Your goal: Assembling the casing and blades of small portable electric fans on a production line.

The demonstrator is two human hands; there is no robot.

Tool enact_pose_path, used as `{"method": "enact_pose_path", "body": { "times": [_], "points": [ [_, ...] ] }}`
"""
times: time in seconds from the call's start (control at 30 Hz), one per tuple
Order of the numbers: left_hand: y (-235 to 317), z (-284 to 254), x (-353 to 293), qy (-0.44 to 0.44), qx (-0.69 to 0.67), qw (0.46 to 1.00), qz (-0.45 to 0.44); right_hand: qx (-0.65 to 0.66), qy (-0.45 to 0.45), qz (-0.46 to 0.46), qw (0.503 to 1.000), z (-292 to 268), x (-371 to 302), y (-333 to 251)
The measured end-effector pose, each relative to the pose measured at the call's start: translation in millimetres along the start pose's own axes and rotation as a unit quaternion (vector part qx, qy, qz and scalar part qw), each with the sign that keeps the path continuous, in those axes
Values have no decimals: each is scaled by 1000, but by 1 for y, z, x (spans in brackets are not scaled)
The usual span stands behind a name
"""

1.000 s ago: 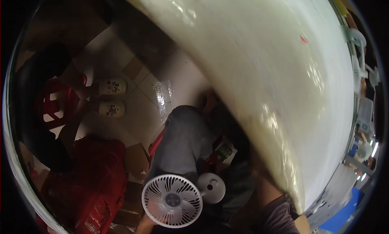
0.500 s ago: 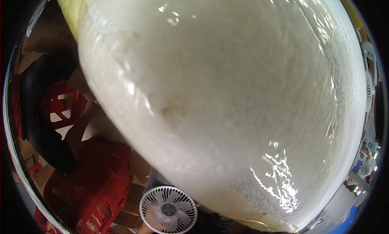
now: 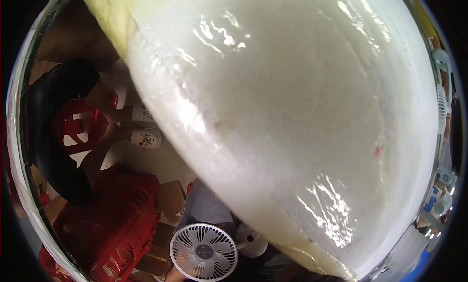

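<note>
A large, shiny white sheet-like thing [image 3: 292, 111], which looks wrapped in clear film, fills most of the view close up. Its yellowish edges show at the top left and the bottom, and its exact kind I cannot tell. It covers the middle and right, so neither of my hands can be made out. Near the lower edge is a white round fan [image 3: 204, 252] with curved blades and a slotted grille. Some bare skin [image 3: 174, 275] shows behind and beside the fan; whose it is, I cannot tell. A white disc with a dark hole [image 3: 252, 241] lies partly hidden next to it.
At the left, a person in dark clothing [image 3: 61, 130] sits by a red plastic stool [image 3: 75, 126], wearing white slippers [image 3: 146, 137]. A red plastic crate [image 3: 107, 223] stands below, beside cardboard [image 3: 170, 199]. Grey cloth [image 3: 207, 206] shows above the fan. Pale fans [image 3: 441, 99] line the right rim.
The white sheet's left edge has shifted right, uncovering the slippers, more floor, the grey cloth and the white disc. The fan has barely moved.
</note>
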State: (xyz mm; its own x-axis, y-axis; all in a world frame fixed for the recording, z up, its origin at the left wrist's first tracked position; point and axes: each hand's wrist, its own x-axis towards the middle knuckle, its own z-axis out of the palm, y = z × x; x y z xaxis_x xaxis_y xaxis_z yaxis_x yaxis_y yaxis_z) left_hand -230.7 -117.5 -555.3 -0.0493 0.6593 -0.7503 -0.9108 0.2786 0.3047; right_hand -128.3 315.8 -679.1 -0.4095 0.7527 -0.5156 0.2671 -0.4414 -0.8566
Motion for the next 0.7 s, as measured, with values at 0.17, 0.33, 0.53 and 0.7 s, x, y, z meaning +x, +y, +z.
{"method": "enact_pose_path", "body": {
  "times": [0.17, 0.33, 0.53, 0.7],
  "points": [
    [6, 25, -10, 8, 162, 984, 71, -39, 6, -29, 999, -16, -37, -18],
    [18, 43, -29, 36, 319, 935, 150, -68, -4, -49, 996, -5, -83, -31],
    [60, 77, -50, -133, 519, 811, 234, 61, -13, -33, 998, 8, -232, -60],
    [132, 92, -126, -292, 575, 720, 256, 100, 58, -21, 993, -68, -451, -162]
  ]
}}
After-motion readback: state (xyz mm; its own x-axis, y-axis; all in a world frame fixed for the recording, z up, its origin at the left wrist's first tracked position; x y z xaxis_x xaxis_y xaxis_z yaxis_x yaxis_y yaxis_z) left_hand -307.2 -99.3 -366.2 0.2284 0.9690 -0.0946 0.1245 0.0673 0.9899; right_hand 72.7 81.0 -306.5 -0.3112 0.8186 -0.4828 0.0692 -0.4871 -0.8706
